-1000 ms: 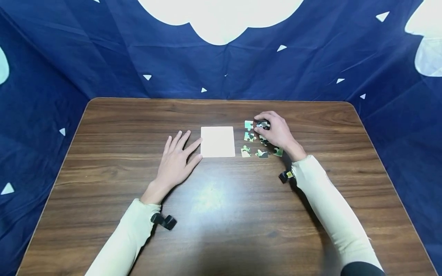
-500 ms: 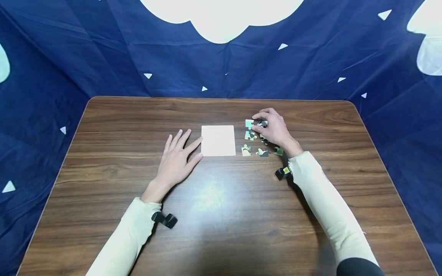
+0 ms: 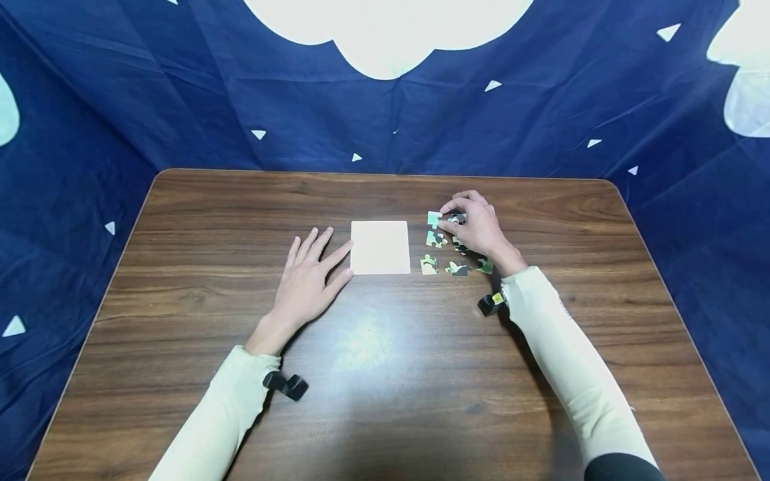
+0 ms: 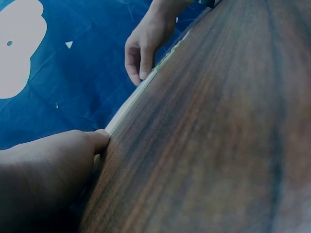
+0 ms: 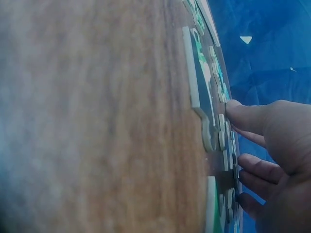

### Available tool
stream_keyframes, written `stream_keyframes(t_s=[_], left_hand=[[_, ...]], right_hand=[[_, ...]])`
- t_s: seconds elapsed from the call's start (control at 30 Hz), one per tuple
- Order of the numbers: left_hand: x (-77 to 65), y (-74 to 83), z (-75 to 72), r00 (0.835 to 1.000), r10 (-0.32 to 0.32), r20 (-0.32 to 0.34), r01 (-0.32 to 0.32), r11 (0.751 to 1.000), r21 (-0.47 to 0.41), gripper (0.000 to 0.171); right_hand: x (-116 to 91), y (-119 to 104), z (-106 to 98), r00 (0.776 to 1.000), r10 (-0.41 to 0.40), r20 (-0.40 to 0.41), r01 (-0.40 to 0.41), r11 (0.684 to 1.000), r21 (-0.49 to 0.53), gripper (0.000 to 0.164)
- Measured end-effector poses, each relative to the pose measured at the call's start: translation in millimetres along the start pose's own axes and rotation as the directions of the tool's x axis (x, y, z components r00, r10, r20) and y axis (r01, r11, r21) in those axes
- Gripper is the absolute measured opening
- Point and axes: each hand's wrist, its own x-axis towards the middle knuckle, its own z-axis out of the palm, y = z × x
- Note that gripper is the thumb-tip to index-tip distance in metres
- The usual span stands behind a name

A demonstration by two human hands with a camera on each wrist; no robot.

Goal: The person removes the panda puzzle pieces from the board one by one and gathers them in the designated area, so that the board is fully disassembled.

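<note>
A pale square board (image 3: 380, 248) lies on the wooden table. My left hand (image 3: 303, 287) is spread flat at its left side, index finger and thumb touching the board's edge. To the right of the board, several jigsaw puzzle pieces are laid out, such as a light one with green (image 3: 428, 265) and a green and dark one (image 3: 457, 269). Over the back rows is my right hand (image 3: 478, 227), thumb and index finger curved at the right side of the mint-green corner puzzle piece (image 3: 433, 218). That hand partly covers the pieces under it. In the right wrist view its thumb (image 5: 238, 109) is down at piece level.
The brown table (image 3: 385, 374) stretches around the board and pieces, its far edge meeting a blue curtain (image 3: 313, 107) with white cloud shapes. A small black camera sits on each wrist, the left one (image 3: 287, 385) and the right one (image 3: 490, 304) close over the tabletop.
My right hand has shifted slightly left, bringing thumb and index finger to the mint-green corner puzzle piece. My left hand stays at the board's edge.
</note>
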Motion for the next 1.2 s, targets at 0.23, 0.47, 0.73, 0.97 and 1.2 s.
stream_keyframes(t_s=[0.23, 0.47, 0.73, 0.97, 1.2], left_hand=[[-0.6, 0.9, -0.1, 1.000, -0.001, -0.003, 0.001, 1.000, -0.006, 0.060], [-1.5, 1.3, -0.2, 1.000, -0.010, 0.007, 0.010, 1.000, -0.011, 0.060], [-0.4, 0.8, -0.6, 1.000, -0.004, -0.001, 0.004, 1.000, -0.011, 0.060], [0.1, 2.0, -0.3, 1.000, -0.004, 0.001, 0.004, 1.000, -0.017, 0.060], [-1.1, 1.9, -1.1, 1.000, -0.016, 0.005, 0.016, 1.000, -0.014, 0.061]], right_hand=[[-0.4, -1.4, -0.3, 1.000, 0.006, 0.001, -0.006, 1.000, 0.008, 0.026], [0.9, -1.6, 0.9, 1.000, 0.006, -0.003, -0.006, 1.000, -0.001, 0.026], [2.0, -1.7, -1.9, 1.000, 0.004, -0.019, -0.003, 1.000, 0.015, 0.026], [1.6, 0.8, -3.9, 0.999, 0.004, -0.034, -0.003, 0.999, 0.033, 0.027], [-0.9, -0.1, -4.2, 0.998, -0.030, -0.058, 0.033, 0.998, 0.051, 0.026]])
